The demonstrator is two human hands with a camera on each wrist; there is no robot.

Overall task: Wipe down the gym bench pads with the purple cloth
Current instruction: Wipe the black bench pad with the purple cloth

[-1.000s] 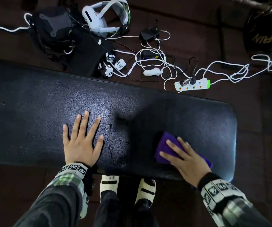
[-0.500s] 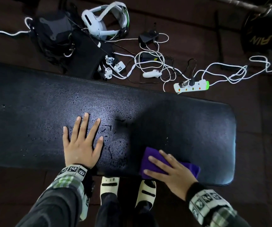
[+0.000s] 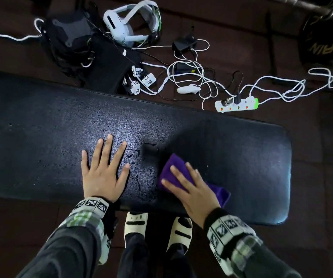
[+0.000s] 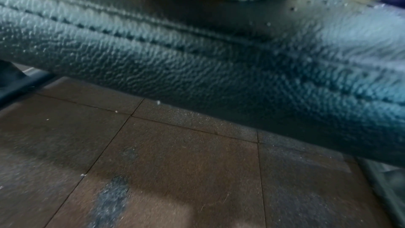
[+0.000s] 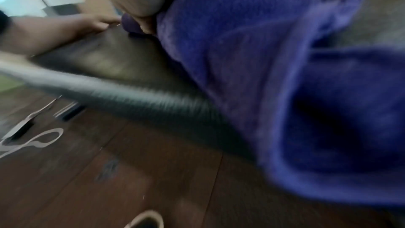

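Purple cloth (image 3: 173, 171) lies bunched under the straight, spread fingers (image 3: 178, 173) of the right hand (image 3: 191, 189), which presses it flat on the black bench pad (image 3: 241, 149) near the pad's front edge. Just beside it, apart from the cloth, the left hand (image 3: 104, 173) rests palm-down on the pad with fingers splayed wide, holding nothing. Droplets speckle the pad around that hand. Beyond the pad, white cables (image 3: 197, 77), a power strip (image 3: 236, 105) and a white headset (image 3: 131, 23) lie on the floor.
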